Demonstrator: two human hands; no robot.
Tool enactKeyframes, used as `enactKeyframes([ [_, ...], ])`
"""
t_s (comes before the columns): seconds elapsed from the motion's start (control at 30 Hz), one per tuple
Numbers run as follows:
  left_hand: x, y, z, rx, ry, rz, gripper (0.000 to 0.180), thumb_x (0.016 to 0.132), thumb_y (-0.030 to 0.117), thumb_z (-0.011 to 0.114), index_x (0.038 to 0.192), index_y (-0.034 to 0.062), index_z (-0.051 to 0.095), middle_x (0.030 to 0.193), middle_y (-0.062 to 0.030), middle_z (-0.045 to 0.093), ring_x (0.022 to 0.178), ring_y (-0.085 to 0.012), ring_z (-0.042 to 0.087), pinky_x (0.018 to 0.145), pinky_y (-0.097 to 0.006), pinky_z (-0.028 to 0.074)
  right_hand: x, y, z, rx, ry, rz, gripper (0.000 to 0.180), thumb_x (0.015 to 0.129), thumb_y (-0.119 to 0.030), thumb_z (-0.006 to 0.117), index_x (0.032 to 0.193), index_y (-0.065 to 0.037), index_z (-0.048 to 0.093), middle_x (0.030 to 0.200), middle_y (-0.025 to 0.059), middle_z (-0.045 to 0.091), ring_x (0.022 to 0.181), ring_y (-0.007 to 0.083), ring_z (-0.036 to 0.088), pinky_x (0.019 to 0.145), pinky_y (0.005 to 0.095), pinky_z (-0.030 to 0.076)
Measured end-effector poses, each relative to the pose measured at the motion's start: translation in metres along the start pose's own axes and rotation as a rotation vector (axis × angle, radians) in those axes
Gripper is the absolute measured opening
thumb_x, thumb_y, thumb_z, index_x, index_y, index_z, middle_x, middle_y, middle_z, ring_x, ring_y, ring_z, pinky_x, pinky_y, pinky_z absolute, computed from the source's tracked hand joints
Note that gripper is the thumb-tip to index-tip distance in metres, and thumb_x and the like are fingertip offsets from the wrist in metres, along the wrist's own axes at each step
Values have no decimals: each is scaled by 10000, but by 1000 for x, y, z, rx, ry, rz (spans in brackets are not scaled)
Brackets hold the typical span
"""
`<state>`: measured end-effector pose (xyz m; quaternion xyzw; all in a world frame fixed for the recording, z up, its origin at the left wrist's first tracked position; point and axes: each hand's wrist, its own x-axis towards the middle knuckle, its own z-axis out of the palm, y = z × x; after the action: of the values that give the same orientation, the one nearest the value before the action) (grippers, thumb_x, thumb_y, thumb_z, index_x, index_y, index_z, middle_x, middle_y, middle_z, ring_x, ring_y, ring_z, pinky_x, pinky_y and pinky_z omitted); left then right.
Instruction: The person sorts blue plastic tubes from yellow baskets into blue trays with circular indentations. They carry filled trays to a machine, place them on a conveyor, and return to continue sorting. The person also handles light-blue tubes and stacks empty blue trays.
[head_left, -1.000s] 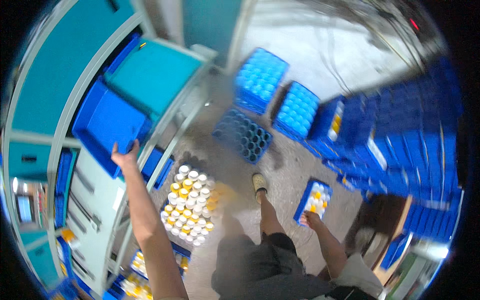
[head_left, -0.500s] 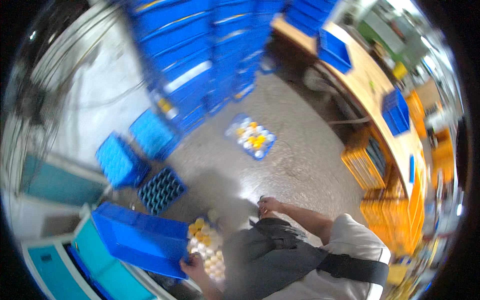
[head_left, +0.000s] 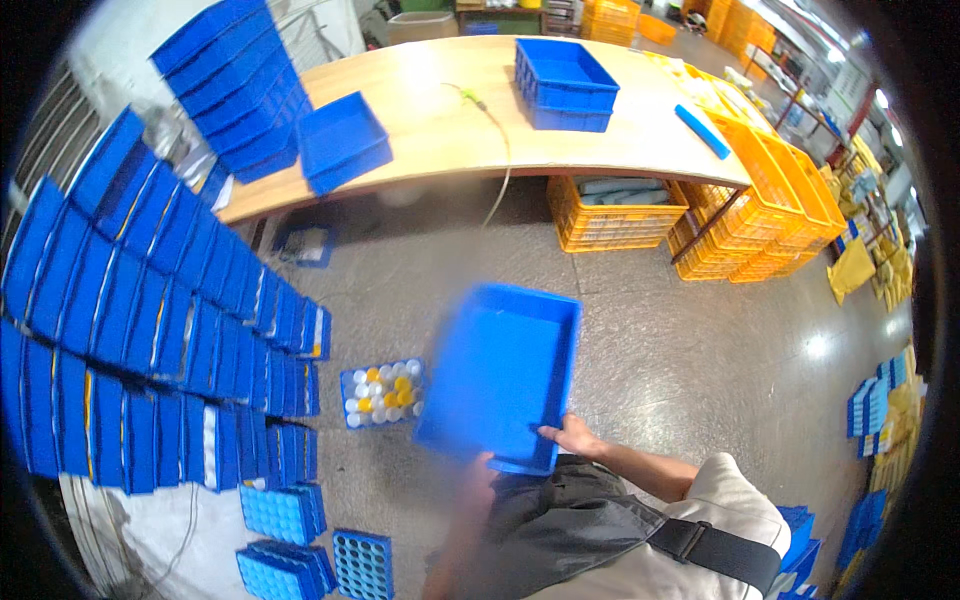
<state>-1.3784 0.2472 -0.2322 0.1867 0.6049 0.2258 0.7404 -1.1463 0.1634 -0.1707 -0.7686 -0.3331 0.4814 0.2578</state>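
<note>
Both hands, right hand (head_left: 572,436) and blurred left hand (head_left: 478,470), grip the near rim of an empty blue bin (head_left: 503,372) at lower centre, level for carrying, above a floor tray of white and yellow caps (head_left: 383,393) left of it.

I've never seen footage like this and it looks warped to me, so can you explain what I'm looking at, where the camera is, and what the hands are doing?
There is no machine here. A person wears a wide fisheye camera on the head, looking down, so straight edges bend near the rim.

Both bare hands carry an empty blue tray in front of the body. The right hand grips its near edge; the left hand is blurred at the near left corner.

On the concrete floor beside it lies a small blue crate of white and yellow caps. Stacks of blue bins fill the left side. Further off, a long wooden table carries more blue trays, with orange crates under and beside it.
</note>
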Motion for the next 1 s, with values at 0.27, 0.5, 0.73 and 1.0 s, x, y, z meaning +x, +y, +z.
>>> enactKeyframes([
  [0.27, 52, 130, 158, 71, -475, 394, 434, 916, 91, 637, 1324, 2, 517, 1176, -127, 621, 1049, -237, 635, 860, -420, 573, 115, -13, -87, 315, 793, -219, 278, 928, -189, 595, 1099, 21, 658, 887, 212, 722, 808, 294, 713, 738, 424, 549],
  [0.5, 192, 255, 190, 71, -485, 204, 592, 1009, 358, 579, 1456, 9, 406, 1248, -165, 580, 1185, -315, 585, 1035, -457, 482, 333, -219, -258, 125, 720, -422, 350, 920, -222, 576, 1201, -20, 625, 929, 214, 718, 840, 324, 715, 760, 429, 535],
  [0.73, 273, 301, 164, 297, -105, 662, 338, 977, 234, 643, 1248, 42, 579, 1013, -101, 655, 931, -212, 667, 853, -374, 568, 568, -453, -299, -264, 552, -391, 423, 866, -291, 541, 1222, -99, 664, 1057, 257, 700, 1050, 428, 653, 921, 479, 503],
  [1.0, 309, 125, 60, -404, 577, 69, 252, 998, 268, 540, 1191, 107, 560, 1082, -180, 644, 942, -297, 653, 730, -454, 545, 797, -534, -294, 190, 5, -697, 609, 972, -484, 578, 1284, 38, 616, 1132, 186, 697, 1051, 316, 660, 949, 385, 515],
])
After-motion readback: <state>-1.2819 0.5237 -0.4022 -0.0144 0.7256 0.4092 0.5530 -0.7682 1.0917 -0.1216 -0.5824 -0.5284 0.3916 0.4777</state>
